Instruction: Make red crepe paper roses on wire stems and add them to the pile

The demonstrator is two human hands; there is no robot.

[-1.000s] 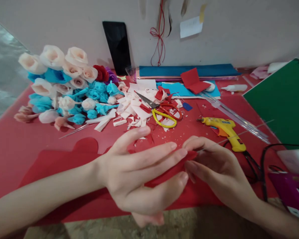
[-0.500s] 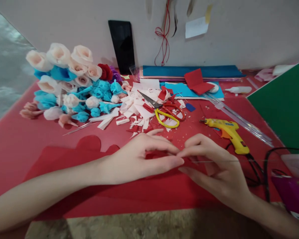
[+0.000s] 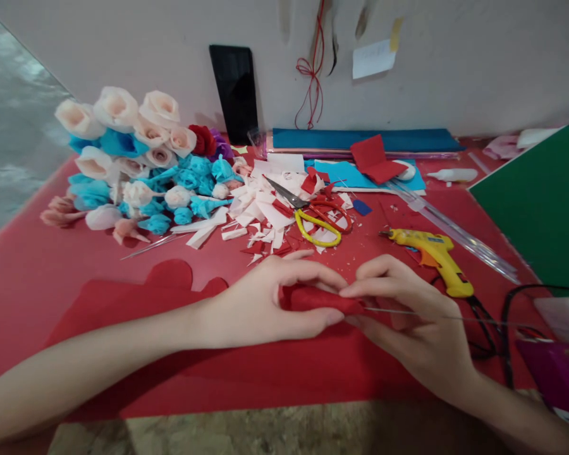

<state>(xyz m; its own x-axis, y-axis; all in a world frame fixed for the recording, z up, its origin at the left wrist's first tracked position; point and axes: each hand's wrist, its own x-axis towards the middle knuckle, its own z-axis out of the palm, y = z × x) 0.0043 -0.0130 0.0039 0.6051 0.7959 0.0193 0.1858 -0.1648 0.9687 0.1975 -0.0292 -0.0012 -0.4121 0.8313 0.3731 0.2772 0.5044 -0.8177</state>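
Red desk (image 3: 23, 278) carried a flat red paper sheet (image 3: 109, 306). My left hand (image 3: 260, 309) curled round the red paper roll (image 3: 317, 301), fingers against its sides; my right hand (image 3: 427, 335) pinched its base, where thin wire (image 3: 398, 311) stuck out. Looked like the shaping-round-wire step; next move called for a firm base pinch.
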